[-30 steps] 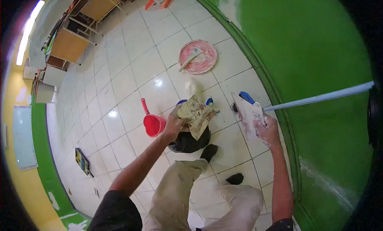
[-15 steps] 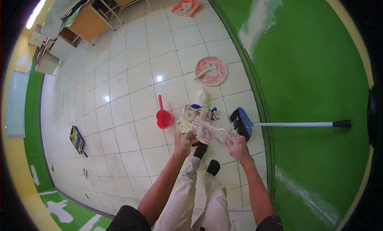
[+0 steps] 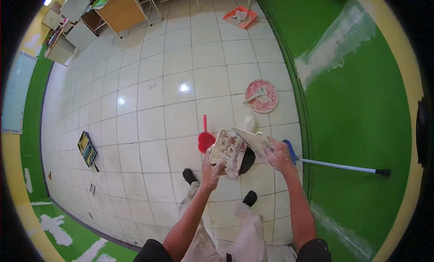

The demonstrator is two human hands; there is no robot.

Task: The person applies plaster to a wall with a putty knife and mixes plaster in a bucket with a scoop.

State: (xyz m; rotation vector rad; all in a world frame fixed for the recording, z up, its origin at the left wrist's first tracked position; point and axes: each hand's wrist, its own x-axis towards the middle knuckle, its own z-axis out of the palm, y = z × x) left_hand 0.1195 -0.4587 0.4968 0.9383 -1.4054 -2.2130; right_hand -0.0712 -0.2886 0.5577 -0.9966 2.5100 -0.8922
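My left hand (image 3: 210, 173) is wrapped round the lower edge of a putty-smeared rectangular board (image 3: 221, 146), tilted up in front of me. Wet white putty (image 3: 234, 161) lies along the board's right side. In my right hand (image 3: 281, 157) is a flat, wide plastering trowel (image 3: 253, 140), its face coated pale with putty and its far corner close to the board's top right. Both hands have white smears on them. Just behind the board stands a red dipper (image 3: 206, 143), partly covered by it.
A round pink lid (image 3: 270, 103) with a putty knife (image 3: 256, 95) lies ahead on the tiles. The broom's pole (image 3: 339, 166) is at right by the patched green wall (image 3: 361, 108). An orange dustpan (image 3: 242, 18), desks (image 3: 120, 17) and a paint tray (image 3: 86, 146) are farther off.
The trowel, earlier blurred across the board's putty, has moved up and right off it. My feet are wider apart, and the view has shifted so the floor items sit farther right.
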